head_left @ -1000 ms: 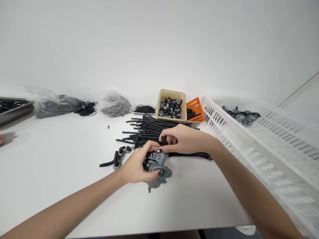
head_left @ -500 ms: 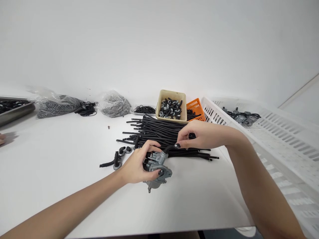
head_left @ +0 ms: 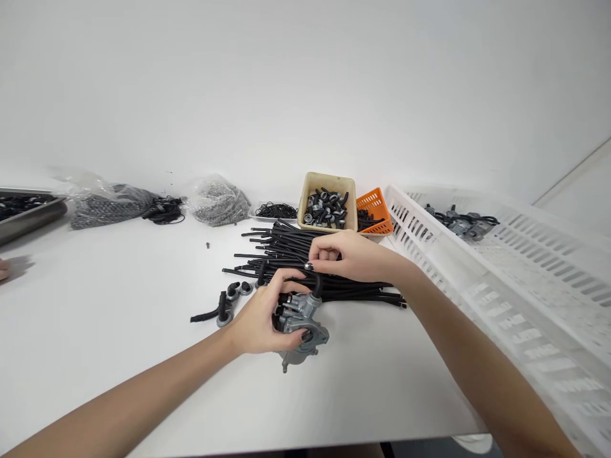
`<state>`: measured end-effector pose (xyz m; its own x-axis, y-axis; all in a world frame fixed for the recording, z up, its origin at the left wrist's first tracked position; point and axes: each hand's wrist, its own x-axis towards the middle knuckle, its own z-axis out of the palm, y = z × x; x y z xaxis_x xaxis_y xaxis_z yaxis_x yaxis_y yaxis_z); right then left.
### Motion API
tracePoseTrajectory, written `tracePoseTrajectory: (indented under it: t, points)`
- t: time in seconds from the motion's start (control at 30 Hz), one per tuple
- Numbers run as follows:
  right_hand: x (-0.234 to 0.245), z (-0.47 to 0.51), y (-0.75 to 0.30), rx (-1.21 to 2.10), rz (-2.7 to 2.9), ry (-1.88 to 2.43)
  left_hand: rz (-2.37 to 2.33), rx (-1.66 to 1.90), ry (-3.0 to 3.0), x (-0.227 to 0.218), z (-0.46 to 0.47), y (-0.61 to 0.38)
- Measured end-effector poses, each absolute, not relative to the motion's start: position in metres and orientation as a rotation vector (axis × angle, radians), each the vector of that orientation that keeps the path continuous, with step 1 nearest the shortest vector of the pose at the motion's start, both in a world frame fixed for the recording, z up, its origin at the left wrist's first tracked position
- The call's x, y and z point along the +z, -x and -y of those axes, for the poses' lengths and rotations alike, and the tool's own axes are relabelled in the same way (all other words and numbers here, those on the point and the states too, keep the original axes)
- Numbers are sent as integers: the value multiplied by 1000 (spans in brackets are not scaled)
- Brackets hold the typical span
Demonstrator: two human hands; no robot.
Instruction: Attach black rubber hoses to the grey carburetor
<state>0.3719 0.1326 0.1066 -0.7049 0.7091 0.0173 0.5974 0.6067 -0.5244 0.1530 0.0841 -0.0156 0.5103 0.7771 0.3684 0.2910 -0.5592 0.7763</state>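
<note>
My left hand (head_left: 272,312) is closed around a grey metal carburetor (head_left: 303,327), thumb on its front flange and fingers over the top. A short black rubber hose (head_left: 317,285) rises from the carburetor's upper right. My right hand (head_left: 341,254) pinches the upper end of that hose between thumb and fingertips. Behind both hands lies a pile of long black rubber tubes (head_left: 286,245). Left of the carburetor, several black rubber elbows with metal caps (head_left: 224,312) rest on the white table (head_left: 191,381).
At the back stand a cream bin (head_left: 351,219) of capped elbows, an orange basket (head_left: 375,203) and a small tray of black rings (head_left: 275,211). Plastic bags (head_left: 219,200) of small parts lie further left. A white crate (head_left: 534,305) holding carburetors fills the right. Someone's fingertips (head_left: 4,268) show at the left edge.
My right hand has moved left, bending the hose from pointing right to standing upright. My left hand and the carburetor have hardly moved.
</note>
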Motion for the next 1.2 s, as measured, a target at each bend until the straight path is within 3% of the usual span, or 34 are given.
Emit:
tracePoseTrajectory:
  t: [0.17,0.37,0.57,0.73,0.83,0.97,1.2]
  points:
    - [130,-130,-393,750,2876,1146,-897,950,-2097,-15,-82,-153]
    - [132,-114,-384,944,2796,844,-887,939,-2097,-12,-82,-153]
    - [112,-126,-373,761,2759,1018,-890,938,-2045,-15,-82,-153]
    - [124,-128,-387,879,2887,1214,-884,937,-2006,-17,-82,-154]
    - [133,-118,-389,974,2936,1096,-889,935,-2001,-17,-82,-154]
    - [129,-113,-380,970,2865,947,-877,940,-2017,-16,-83,-154]
    - [120,-127,-380,906,2911,1179,-863,956,-2041,-17,-81,-153]
